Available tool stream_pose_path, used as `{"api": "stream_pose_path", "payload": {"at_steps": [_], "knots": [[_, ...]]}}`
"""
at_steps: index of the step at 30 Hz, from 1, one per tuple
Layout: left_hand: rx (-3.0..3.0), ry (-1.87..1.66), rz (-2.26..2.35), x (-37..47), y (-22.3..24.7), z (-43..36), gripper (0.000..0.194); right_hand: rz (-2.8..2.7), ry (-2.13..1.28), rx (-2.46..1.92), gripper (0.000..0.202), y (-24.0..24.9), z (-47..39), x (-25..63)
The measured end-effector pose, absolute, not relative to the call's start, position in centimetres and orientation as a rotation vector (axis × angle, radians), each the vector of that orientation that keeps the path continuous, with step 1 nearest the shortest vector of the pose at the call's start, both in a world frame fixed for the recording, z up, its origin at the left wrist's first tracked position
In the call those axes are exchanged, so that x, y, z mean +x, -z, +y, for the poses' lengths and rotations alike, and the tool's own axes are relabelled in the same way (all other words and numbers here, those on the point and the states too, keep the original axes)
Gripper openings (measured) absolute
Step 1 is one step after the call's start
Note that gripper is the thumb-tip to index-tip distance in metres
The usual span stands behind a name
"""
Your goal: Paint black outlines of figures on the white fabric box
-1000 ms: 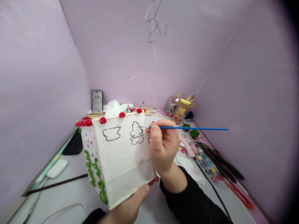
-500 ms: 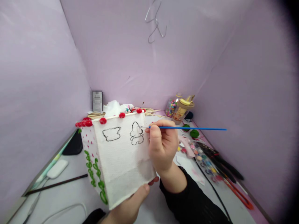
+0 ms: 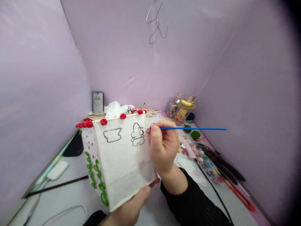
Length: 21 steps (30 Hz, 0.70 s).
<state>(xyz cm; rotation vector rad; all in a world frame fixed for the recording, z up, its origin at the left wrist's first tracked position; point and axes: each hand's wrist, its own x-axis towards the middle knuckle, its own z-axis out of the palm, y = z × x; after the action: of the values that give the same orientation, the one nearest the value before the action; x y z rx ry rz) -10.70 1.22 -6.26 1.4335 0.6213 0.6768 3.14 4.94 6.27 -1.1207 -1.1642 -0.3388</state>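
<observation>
My left hand (image 3: 131, 205) grips the lower edge of a white fabric-covered box (image 3: 124, 166), thumb in front and fingertips showing at the bottom right corner. Red pompoms (image 3: 123, 116) line its top edge, and green leafy vines (image 3: 101, 188) with small pink marks decorate its left side. On the front face are two black outlines, a wavy-edged shape (image 3: 112, 135) and a small figure (image 3: 137, 135). In a pinch, my right hand (image 3: 164, 147) holds a thin paintbrush (image 3: 197, 128) with a blue handle. The brush tip is at the right side of the figure's upper part.
Behind the box lie wooden sticks (image 3: 152, 112) and white tissue (image 3: 115, 109). At the back right stand a jar of coloured balls (image 3: 172, 109) and a lidded cup (image 3: 184, 111). Rightward are a pink glue gun (image 3: 188, 147), paint pots (image 3: 207, 164), pliers (image 3: 221, 163) and orange-handled scissors (image 3: 242, 196).
The paintbrush's handle end has shifted very slightly left and up. Both hands and the box stay in almost the same place.
</observation>
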Motion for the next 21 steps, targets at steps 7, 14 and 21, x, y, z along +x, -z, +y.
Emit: {"api": "stream_pose_path", "payload": {"at_steps": [7, 14, 21], "knots": [[1.453, -0.664, 0.594, -10.9, 7.1, 1.0, 0.06, -1.155, 0.326, -1.122, 0.008, -6.1, 5.1, 3.3], [1.504, -0.674, 0.578, -10.6, 6.5, 1.3, 0.059, -1.115, 0.341, -1.093, 0.007, -6.1, 5.0, 3.2], [1.523, -0.659, 0.604, -10.8, 5.8, 1.4, 0.065, -1.161, 0.329, -1.087, 0.007, -6.1, 5.0, 3.3]]}}
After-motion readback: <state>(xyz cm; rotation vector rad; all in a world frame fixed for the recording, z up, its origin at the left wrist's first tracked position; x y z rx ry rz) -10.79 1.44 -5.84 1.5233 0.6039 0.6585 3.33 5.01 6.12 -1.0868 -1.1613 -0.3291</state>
